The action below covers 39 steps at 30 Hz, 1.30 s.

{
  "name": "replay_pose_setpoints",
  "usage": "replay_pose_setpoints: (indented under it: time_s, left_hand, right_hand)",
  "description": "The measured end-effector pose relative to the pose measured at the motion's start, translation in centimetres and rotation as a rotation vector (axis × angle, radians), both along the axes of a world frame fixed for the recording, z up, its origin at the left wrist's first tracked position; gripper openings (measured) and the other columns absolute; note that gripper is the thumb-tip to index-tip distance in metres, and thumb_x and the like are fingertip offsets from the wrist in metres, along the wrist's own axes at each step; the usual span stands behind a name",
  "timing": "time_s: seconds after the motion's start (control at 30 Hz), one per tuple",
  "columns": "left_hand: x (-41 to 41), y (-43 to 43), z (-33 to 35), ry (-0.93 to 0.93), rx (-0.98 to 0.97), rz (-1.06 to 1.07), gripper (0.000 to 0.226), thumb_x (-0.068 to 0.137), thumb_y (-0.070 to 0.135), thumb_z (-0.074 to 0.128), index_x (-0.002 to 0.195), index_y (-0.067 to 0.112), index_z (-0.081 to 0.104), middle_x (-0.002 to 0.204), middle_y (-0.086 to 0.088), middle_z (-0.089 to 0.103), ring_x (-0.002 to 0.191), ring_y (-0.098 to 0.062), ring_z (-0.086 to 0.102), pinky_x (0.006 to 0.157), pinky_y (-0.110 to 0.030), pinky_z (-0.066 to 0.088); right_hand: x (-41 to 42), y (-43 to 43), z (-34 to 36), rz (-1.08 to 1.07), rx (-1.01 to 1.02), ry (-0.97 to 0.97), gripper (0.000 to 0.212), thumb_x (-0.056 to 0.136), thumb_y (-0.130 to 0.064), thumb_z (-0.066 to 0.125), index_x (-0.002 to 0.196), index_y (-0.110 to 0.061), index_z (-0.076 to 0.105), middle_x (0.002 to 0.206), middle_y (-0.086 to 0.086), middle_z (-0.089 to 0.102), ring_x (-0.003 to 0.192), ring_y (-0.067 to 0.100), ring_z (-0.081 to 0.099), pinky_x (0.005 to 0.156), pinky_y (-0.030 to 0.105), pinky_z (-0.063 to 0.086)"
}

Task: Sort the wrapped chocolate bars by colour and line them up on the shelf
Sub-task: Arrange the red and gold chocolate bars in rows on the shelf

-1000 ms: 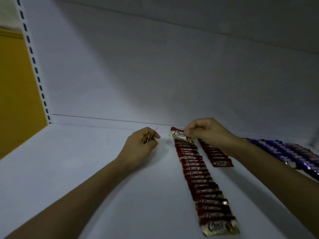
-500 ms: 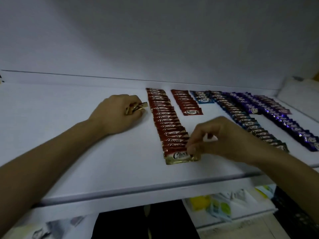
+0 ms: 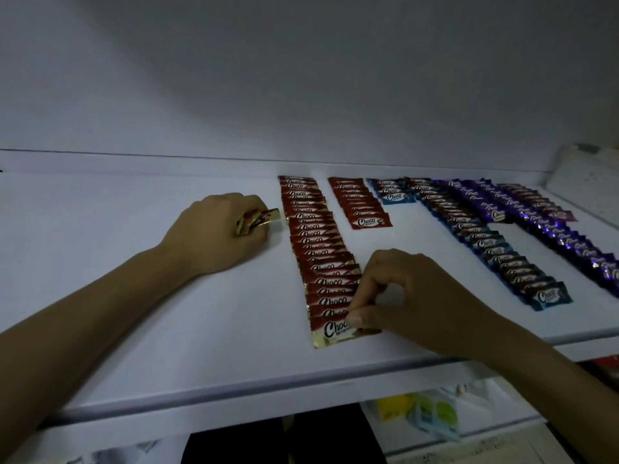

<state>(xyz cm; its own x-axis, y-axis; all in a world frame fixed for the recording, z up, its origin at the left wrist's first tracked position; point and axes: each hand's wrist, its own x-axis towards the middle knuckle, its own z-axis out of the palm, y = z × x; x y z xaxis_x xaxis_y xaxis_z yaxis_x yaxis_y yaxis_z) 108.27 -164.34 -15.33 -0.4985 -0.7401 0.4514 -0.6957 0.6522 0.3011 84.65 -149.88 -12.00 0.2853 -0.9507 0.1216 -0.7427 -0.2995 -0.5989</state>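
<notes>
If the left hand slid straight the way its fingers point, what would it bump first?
Probably the long red row, just right of the left hand and the bars it holds.

A few bars are gripped in the left hand on the white shelf. The nearest bar of the long red row is pinched by the right hand.

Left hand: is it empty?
No, the left hand grips a bundle of gold-edged bars, resting on the shelf beside the long red row.
</notes>
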Motion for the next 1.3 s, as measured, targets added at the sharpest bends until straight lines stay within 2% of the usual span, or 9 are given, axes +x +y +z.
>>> replay_pose_setpoints:
  time_s: [0.1, 0.3, 0.63, 0.73, 0.83, 0.93, 1.07, 1.2, 1.3]
  left_hand:
    - [0.0, 0.0, 0.1, 0.011, -0.004, 0.000, 0.044, 0.080, 0.052, 0.040, 0.104, 0.023, 0.064, 0.086, 0.004, 0.062, 0.077, -0.021, 0.057, 0.071, -0.036, 0.049]
    - [-0.1, 0.1, 0.2, 0.023, 0.005, -0.001, 0.046, 0.080, 0.051, 0.040, 0.108, 0.022, 0.063, 0.089, 0.002, 0.062, 0.079, -0.022, 0.056, 0.072, -0.036, 0.048]
    - [-0.1, 0.2, 0.2, 0.020, 0.002, 0.005, 0.046, 0.079, 0.047, 0.041, 0.109, 0.020, 0.064, 0.083, 0.003, 0.059, 0.076, -0.021, 0.053, 0.067, -0.031, 0.040]
    - [-0.1, 0.5, 0.3, 0.009, -0.008, 0.011, 0.045, 0.079, 0.046, 0.044, 0.108, 0.021, 0.065, 0.084, 0.005, 0.057, 0.076, -0.021, 0.054, 0.067, -0.030, 0.039]
    - [0.0, 0.9, 0.5, -0.051, -0.103, 0.007, 0.042, 0.077, 0.044, 0.048, 0.109, 0.023, 0.067, 0.091, 0.005, 0.061, 0.080, -0.026, 0.061, 0.065, -0.031, 0.044]
    - [0.0, 1.4, 1.0, -0.086, -0.190, -0.033, 0.046, 0.077, 0.048, 0.045, 0.108, 0.023, 0.067, 0.096, 0.003, 0.064, 0.074, -0.029, 0.066, 0.059, -0.031, 0.049]
    - [0.0, 1.7, 1.7, -0.027, -0.273, -0.043, 0.047, 0.075, 0.044, 0.044, 0.108, 0.020, 0.068, 0.093, 0.001, 0.066, 0.063, -0.029, 0.066, 0.049, -0.032, 0.051]
    - [0.7, 1.1, 1.7, 0.072, -0.311, 0.030, 0.044, 0.074, 0.040, 0.047, 0.107, 0.018, 0.067, 0.089, 0.003, 0.066, 0.058, -0.025, 0.064, 0.044, -0.031, 0.050]
    - [1.5, 0.1, 1.5, 0.135, -0.311, 0.117, 0.039, 0.078, 0.042, 0.046, 0.103, 0.021, 0.067, 0.085, 0.005, 0.063, 0.057, -0.024, 0.062, 0.043, -0.030, 0.047]
  right_hand:
    - [0.1, 0.1, 0.0, -0.013, 0.012, -0.002, 0.015, 0.071, -0.029, 0.079, 0.067, -0.028, 0.064, 0.080, -0.012, 0.062, 0.084, 0.001, 0.056, 0.082, 0.024, 0.045]
    - [-0.1, 0.2, 0.0, -0.022, 0.028, -0.031, 0.015, 0.068, -0.030, 0.079, 0.071, -0.033, 0.064, 0.077, -0.016, 0.061, 0.083, -0.001, 0.056, 0.073, 0.009, 0.043]
    - [-0.5, 0.2, -0.7, 0.007, 0.008, -0.040, 0.016, 0.069, -0.030, 0.078, 0.071, -0.039, 0.065, 0.082, -0.016, 0.063, 0.089, 0.000, 0.057, 0.078, 0.013, 0.046]
    - [-0.6, 0.1, -0.6, -0.010, 0.013, -0.079, 0.011, 0.067, -0.039, 0.074, 0.072, -0.033, 0.066, 0.084, -0.020, 0.063, 0.086, 0.000, 0.057, 0.077, 0.010, 0.044]
    - [-0.4, -0.8, 0.0, -0.012, -0.031, -0.098, 0.023, 0.068, -0.053, 0.067, 0.074, -0.030, 0.065, 0.081, -0.019, 0.065, 0.080, -0.002, 0.058, 0.073, 0.004, 0.039]
    - [0.4, -3.5, 1.0, -0.023, -0.063, -0.195, 0.022, 0.074, -0.044, 0.066, 0.075, -0.022, 0.067, 0.076, -0.008, 0.069, 0.070, 0.002, 0.061, 0.064, 0.010, 0.045]
    - [3.0, -8.3, 2.2, -0.036, -0.022, -0.216, 0.022, 0.082, -0.038, 0.067, 0.082, -0.016, 0.069, 0.083, 0.017, 0.067, 0.073, 0.029, 0.061, 0.066, 0.038, 0.051]
    - [5.7, -12.0, 3.3, 0.032, 0.119, -0.166, 0.010, 0.083, -0.024, 0.070, 0.073, -0.023, 0.070, 0.077, -0.009, 0.068, 0.075, 0.004, 0.065, 0.076, 0.024, 0.052]
    - [6.9, -14.5, 4.9, 0.062, 0.136, -0.158, 0.010, 0.083, -0.015, 0.068, 0.073, -0.015, 0.070, 0.072, -0.005, 0.069, 0.069, 0.004, 0.064, 0.065, 0.016, 0.051]
